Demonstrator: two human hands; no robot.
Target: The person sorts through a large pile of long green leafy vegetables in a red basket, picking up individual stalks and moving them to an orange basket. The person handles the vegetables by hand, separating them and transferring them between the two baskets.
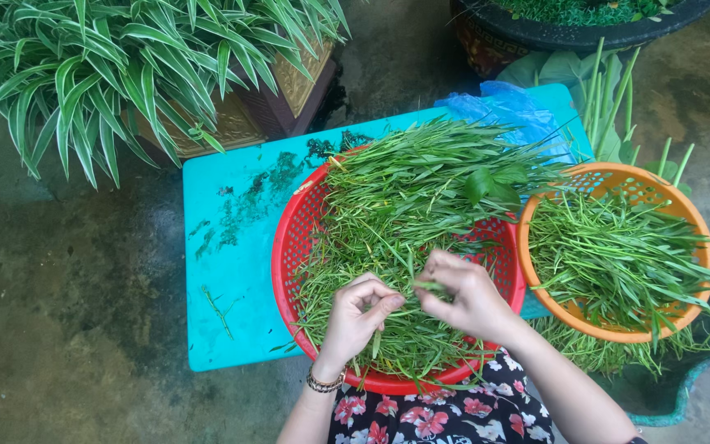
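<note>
Snapping a green stem (pixel 427 285) over the red basket (pixel 289 247), both hands pinched shut on it.

Keep your left hand (pixel 357 316) and right hand (pixel 470 298) close together on the stem so it breaks cleanly between the fingertips, low over the heap of greens (pixel 404 197). The stem lies roughly left to right, its long axis level, the free end pointing toward your left hand; the orange basket (pixel 552 304) sits just beside, on the right.

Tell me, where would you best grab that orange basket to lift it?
Probably by the bare rim of the orange basket on its far side, coming from above. The near rim is overhung by green stalks, and the left edge sits tight against the red basket, where both hands are working.
</note>
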